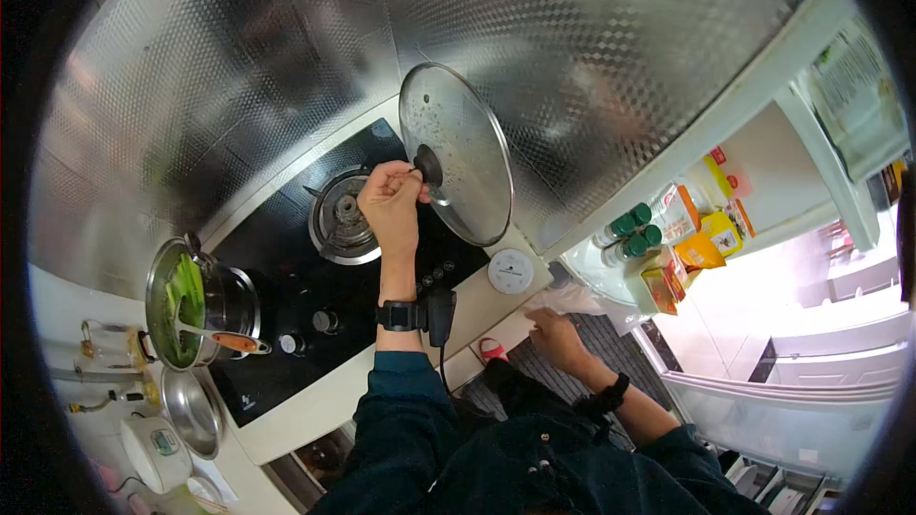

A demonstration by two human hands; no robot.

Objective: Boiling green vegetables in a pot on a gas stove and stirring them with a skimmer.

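My left hand point(392, 199) pinches the dark knob point(428, 165) of a glass pot lid point(465, 150) with a metal rim. The lid is held on edge near the steel-clad wall, with droplets on its glass. Whether its rim touches the counter or wall, I cannot tell. Below that hand is a gas burner point(348, 209) with no pot on it. My right hand point(558, 340) hangs low beside the counter, fingers loosely bent, nothing visible in it. Leftward, a steel pot point(232, 304) holds green leafy vegetables point(187, 290), and an orange-handled utensil point(240, 342) lies across its rim.
A black glass cooktop point(286, 272) with knobs spans the counter. A round white-topped container point(511, 271) stands at its right corner. Green-capped jars point(634, 246) and food packets point(698, 250) fill a shelf. At left are a steel bowl point(192, 415) and a white appliance point(154, 452).
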